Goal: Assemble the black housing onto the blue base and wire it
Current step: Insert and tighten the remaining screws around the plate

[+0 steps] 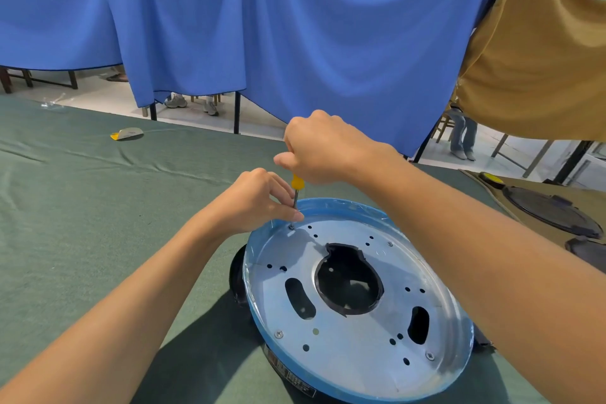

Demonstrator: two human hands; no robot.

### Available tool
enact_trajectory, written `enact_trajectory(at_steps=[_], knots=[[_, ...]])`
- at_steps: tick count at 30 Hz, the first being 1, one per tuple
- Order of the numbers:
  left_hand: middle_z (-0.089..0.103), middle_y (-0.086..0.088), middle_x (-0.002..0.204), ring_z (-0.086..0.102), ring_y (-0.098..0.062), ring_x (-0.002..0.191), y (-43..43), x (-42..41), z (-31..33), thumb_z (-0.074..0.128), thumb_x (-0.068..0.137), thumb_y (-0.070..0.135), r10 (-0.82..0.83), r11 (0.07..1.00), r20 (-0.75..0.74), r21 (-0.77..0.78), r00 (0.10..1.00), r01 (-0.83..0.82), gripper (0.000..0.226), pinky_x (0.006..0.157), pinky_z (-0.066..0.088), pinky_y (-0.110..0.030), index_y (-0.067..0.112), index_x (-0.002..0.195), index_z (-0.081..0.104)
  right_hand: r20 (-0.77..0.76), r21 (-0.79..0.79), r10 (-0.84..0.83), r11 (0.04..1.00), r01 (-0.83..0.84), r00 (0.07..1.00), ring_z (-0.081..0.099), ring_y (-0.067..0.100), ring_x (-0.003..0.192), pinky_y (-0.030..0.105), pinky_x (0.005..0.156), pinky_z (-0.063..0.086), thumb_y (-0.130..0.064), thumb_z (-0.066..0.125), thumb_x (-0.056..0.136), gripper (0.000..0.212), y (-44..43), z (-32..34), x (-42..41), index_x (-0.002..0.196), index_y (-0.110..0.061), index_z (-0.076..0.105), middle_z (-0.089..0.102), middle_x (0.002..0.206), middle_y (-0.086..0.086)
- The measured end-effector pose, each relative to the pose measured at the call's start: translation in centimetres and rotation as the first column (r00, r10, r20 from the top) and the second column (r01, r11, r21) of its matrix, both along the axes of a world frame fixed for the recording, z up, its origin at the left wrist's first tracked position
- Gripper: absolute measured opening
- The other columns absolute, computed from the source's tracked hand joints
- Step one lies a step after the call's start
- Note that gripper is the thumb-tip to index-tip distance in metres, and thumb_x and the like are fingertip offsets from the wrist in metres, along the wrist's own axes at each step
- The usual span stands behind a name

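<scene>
My right hand (323, 147) grips the screwdriver (296, 182) handle. My left hand (259, 202) pinches its shaft above a screw (291, 226) on the base (344, 206), lower centre. The housing (237, 275) lies beneath.

Blue-rimmed silvery base (357, 351), yellow-handled screwdriver (296, 185), green tablecloth (98, 207), blue curtain (262, 26).

Blue curtains (262, 26) hang across the back, a tan curtain (531, 59) at right; beneath them are pale floor (98, 95), dark table legs (236, 111) and a wooden chair (442, 128) — green cloth (82, 207) covers the near table
</scene>
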State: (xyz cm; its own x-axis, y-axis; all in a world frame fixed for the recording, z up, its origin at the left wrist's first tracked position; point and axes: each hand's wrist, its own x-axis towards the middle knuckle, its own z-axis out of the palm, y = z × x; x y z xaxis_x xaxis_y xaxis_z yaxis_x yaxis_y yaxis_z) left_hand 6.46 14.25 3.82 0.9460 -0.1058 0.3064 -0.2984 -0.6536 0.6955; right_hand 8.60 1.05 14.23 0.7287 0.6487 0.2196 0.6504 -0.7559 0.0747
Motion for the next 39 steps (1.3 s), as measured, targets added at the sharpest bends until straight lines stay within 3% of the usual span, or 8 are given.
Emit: enact_trajectory(at_steps=[5, 13, 17, 19, 27, 32, 35, 39], knots=[[0.072, -0.004, 0.084, 0.059, -0.011, 0.092, 0.5, 0.0, 0.2, 0.077, 0.082, 0.016, -0.113, 0.993, -0.041, 0.037, 0.993, 0.115, 0.013, 0.088, 0.044, -0.027, 0.005, 0.075, 0.079, -0.098, -0.087, 0.146, 0.984, -0.155, 0.984, 0.055, 0.023, 0.093, 0.038, 0.070, 0.050, -0.028, 0.069, 0.084, 0.012, 0.1, 1.0, -0.3, 0.088, -0.024, 0.058, 0.053, 0.091, -0.001], [0.068, 0.014, 0.087, 0.059, 0.002, 0.089, 0.0, -0.3, 0.5, 0.087, 0.071, 0.026, 0.025, 0.999, -0.004, -0.020, 1.000, -0.025, 0.013, 0.081, 0.043, -0.017, 0.020, 0.065, 0.077, 0.013, -0.017, -0.003, 1.000, 0.003, 1.000, 0.041, 0.021, 0.059, 0.030, 0.048, 0.028, -0.031, 0.057, 0.093, 0.038, 0.0, 0.0, -0.1, 0.065, -0.017, 0.035, 0.038, 0.073, 0.003], [0.070, 0.004, 0.090, 0.059, 0.007, 0.091, 0.0, -0.2, 0.3, 0.085, 0.072, 0.020, -0.009, 1.000, -0.004, -0.011, 1.000, 0.009, 0.009, 0.084, 0.042, -0.013, 0.014, 0.069, 0.079, -0.063, -0.071, 0.032, 0.997, -0.036, 0.998, 0.051, 0.025, 0.076, 0.038, 0.062, 0.046, -0.044, 0.060, 0.090, 0.032, -0.3, 0.7, -0.3, 0.074, -0.019, 0.048, 0.048, 0.082, 0.002], [0.070, 0.001, 0.092, 0.059, 0.007, 0.092, 0.2, -0.1, 0.3, 0.084, 0.075, 0.017, -0.028, 1.000, -0.011, -0.012, 1.000, 0.028, 0.008, 0.085, 0.042, -0.013, 0.010, 0.073, 0.080, -0.096, -0.120, 0.133, 0.982, -0.144, 0.986, 0.055, 0.023, 0.091, 0.039, 0.073, 0.051, -0.033, 0.065, 0.087, 0.014, -0.2, 1.2, -0.5, 0.088, -0.021, 0.058, 0.056, 0.095, 0.001], [0.068, 0.012, 0.089, 0.058, 0.002, 0.089, -0.1, -0.3, 0.2, 0.082, 0.078, 0.027, -0.012, 1.000, 0.005, 0.026, 1.000, 0.011, 0.011, 0.074, 0.039, -0.005, 0.018, 0.073, 0.079, 0.007, -0.020, 0.017, 1.000, -0.017, 1.000, 0.038, 0.021, 0.056, 0.030, 0.049, 0.030, -0.025, 0.056, 0.092, 0.039, -0.2, 0.3, 0.4, 0.061, -0.018, 0.033, 0.035, 0.070, 0.004], [0.068, 0.012, 0.082, 0.059, 0.007, 0.085, -0.3, -0.2, 0.2, 0.085, 0.072, 0.020, 0.009, 1.000, 0.043, -0.011, 0.999, -0.009, 0.010, 0.081, 0.042, -0.015, 0.013, 0.069, 0.079, -0.044, -0.095, 0.062, 0.993, -0.066, 0.997, 0.050, 0.021, 0.069, 0.036, 0.062, 0.046, -0.041, 0.060, 0.091, 0.030, -0.4, 0.9, -0.1, 0.073, -0.019, 0.053, 0.050, 0.081, 0.003], [0.070, 0.001, 0.088, 0.061, -0.005, 0.091, 0.2, -0.3, 0.4, 0.079, 0.081, 0.016, -0.055, 0.999, -0.005, 0.000, 0.998, 0.055, 0.011, 0.085, 0.044, -0.020, 0.007, 0.075, 0.079, -0.059, -0.114, 0.171, 0.978, -0.177, 0.984, 0.056, 0.021, 0.088, 0.037, 0.068, 0.051, -0.022, 0.065, 0.088, 0.006, -0.3, 1.7, -0.4, 0.085, -0.022, 0.060, 0.054, 0.087, -0.002], [0.069, 0.009, 0.094, 0.059, -0.002, 0.092, 0.1, -0.4, 0.3, 0.075, 0.085, 0.023, -0.083, 0.996, -0.062, 0.018, 0.995, 0.084, 0.012, 0.076, 0.040, -0.013, 0.013, 0.082, 0.080, -0.029, -0.030, 0.084, 0.996, -0.085, 0.996, 0.055, 0.025, 0.065, 0.034, 0.053, 0.046, -0.026, 0.063, 0.089, 0.031, -0.2, 1.3, 0.0, 0.064, -0.019, 0.045, 0.043, 0.070, 0.001]])
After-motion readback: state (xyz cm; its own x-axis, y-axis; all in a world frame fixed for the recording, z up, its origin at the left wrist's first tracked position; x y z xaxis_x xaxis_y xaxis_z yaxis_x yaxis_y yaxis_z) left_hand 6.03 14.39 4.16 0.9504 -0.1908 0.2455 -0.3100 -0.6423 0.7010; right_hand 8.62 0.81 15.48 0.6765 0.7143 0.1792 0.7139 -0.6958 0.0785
